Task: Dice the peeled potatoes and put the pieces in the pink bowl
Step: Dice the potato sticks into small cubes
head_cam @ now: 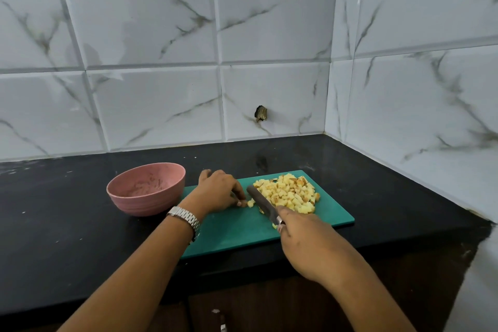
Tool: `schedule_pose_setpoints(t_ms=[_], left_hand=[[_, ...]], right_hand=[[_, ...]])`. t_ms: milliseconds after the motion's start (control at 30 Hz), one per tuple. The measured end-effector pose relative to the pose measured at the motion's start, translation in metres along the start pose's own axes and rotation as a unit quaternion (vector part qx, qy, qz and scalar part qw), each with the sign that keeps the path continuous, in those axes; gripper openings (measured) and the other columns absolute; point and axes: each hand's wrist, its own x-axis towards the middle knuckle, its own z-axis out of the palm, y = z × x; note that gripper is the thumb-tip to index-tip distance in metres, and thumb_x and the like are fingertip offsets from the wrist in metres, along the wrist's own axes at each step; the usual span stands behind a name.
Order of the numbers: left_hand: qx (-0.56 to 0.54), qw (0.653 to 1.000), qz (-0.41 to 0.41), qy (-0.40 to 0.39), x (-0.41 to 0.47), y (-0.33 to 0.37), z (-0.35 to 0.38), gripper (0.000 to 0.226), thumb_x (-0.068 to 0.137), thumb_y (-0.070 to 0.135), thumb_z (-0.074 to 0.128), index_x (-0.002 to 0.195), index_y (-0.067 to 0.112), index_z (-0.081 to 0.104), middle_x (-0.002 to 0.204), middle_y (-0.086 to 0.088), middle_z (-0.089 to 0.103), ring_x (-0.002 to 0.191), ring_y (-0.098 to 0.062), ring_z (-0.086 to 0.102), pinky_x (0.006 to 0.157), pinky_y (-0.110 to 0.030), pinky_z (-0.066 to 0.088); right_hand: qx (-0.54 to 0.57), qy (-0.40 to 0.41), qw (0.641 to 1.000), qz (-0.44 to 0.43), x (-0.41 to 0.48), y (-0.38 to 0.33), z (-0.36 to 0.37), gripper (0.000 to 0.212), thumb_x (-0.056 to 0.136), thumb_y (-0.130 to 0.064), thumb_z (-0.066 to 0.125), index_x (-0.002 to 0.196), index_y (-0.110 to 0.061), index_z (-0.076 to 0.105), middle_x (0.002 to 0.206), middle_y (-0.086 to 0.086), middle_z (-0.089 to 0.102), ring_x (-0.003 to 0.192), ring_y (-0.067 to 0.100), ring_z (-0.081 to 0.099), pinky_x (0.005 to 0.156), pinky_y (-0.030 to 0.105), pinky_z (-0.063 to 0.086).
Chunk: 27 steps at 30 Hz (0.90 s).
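Right hand: wrapped tight round the handle of the knife, forefinger reaching onto the blade's base
Knife: the blade runs up and leftward out of the right fist, edge down on the cutting board
Left hand: fingers curled under, the tips pinching a small potato piece down on the board
Small potato piece: just left of the blade, between the left fingertips and the knife
Diced potatoes: a heap of pale yellow cubes on the board, right of the blade and beyond the right fist, its near edge against the blade
Pink bowl: upright on the black counter, left of the left hand and just beside the board's left end; smears inside
Watch: metal band on the left wrist
Behind the hands: white marbled wall tiles
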Motion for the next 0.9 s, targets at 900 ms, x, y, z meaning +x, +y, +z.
schedule_pose_setpoints(t_ms=[900], left_hand=[[-0.240,0.934,-0.221,0.147,-0.071,0.022,0.034,0.020,0.087,0.046,0.061,0.106,0.043,0.068,0.116,0.014,0.061,0.117,-0.012,0.046,0.102,-0.038,0.033]], right_hand=[[-0.077,0.015,0.997,-0.023,0.004,-0.019,0.045,0.066,0.106,-0.019,0.039,0.157,-0.031,0.001,0.095,-0.002,0.048,0.084,0.012,0.052,0.063,0.025,0.040]])
